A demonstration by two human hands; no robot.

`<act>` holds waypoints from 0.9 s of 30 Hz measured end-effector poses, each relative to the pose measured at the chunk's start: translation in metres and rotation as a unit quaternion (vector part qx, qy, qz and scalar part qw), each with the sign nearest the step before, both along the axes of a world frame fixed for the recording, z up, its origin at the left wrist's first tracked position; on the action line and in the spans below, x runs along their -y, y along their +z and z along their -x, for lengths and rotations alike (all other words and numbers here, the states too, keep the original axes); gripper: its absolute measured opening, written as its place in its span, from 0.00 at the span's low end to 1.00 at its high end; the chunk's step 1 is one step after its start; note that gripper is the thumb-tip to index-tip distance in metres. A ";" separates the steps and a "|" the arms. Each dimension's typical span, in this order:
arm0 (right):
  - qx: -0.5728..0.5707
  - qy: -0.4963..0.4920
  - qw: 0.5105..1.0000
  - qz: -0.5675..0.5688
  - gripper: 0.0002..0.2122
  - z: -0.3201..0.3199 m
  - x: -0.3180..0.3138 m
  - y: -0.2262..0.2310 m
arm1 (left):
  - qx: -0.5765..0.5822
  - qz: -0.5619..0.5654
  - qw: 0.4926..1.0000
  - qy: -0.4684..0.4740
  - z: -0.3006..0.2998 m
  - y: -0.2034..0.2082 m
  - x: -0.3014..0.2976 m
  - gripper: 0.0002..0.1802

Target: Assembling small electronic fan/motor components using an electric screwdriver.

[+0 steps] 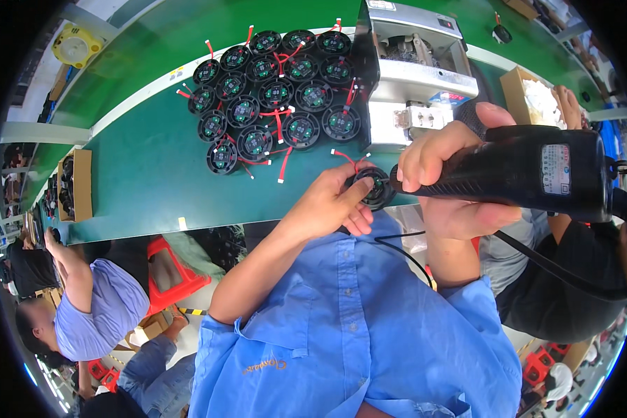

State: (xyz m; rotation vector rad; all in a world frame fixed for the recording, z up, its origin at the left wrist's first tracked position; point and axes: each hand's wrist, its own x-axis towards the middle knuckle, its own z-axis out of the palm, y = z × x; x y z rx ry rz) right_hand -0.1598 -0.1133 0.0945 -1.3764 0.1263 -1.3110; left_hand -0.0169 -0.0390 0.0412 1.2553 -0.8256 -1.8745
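Observation:
My left hand (325, 203) grips a round black part (378, 190) with a green circuit board inside and red wires ending in white plugs. The thumb lies over its rim, and the part is held at the table's near edge. Wrapped in the fingers of my right hand (442, 164) is a black electric screwdriver (512, 174), lying nearly level with its cable trailing off at the right. Its front end points at the round part; whether the tip touches a screw is hidden. Several more such round parts (272, 93) lie face up in rows beyond my left hand.
A grey metal screw feeder (425, 76) stands beyond my right hand. Cardboard boxes stand at the right (515, 94) and the left end (83, 184) of the green table (146, 174). People sit close on both sides, and a red stool (177, 279) is at the lower left.

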 end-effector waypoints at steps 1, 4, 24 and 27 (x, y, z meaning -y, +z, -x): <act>-0.001 0.000 1.000 -0.001 0.45 0.000 -0.001 0.001 | -0.001 0.001 1.000 -0.001 0.000 0.000 0.000 0.21; -0.036 -0.028 0.999 -0.021 0.45 0.000 -0.003 0.003 | -0.002 0.005 1.000 -0.004 0.000 0.000 0.000 0.22; -0.017 0.043 0.998 0.029 0.42 -0.007 0.002 -0.010 | -0.021 0.006 1.000 0.019 -0.005 -0.001 -0.002 0.20; -0.012 0.037 0.999 -0.020 0.41 -0.007 -0.010 -0.010 | -0.024 0.015 0.999 0.037 -0.004 -0.005 -0.007 0.21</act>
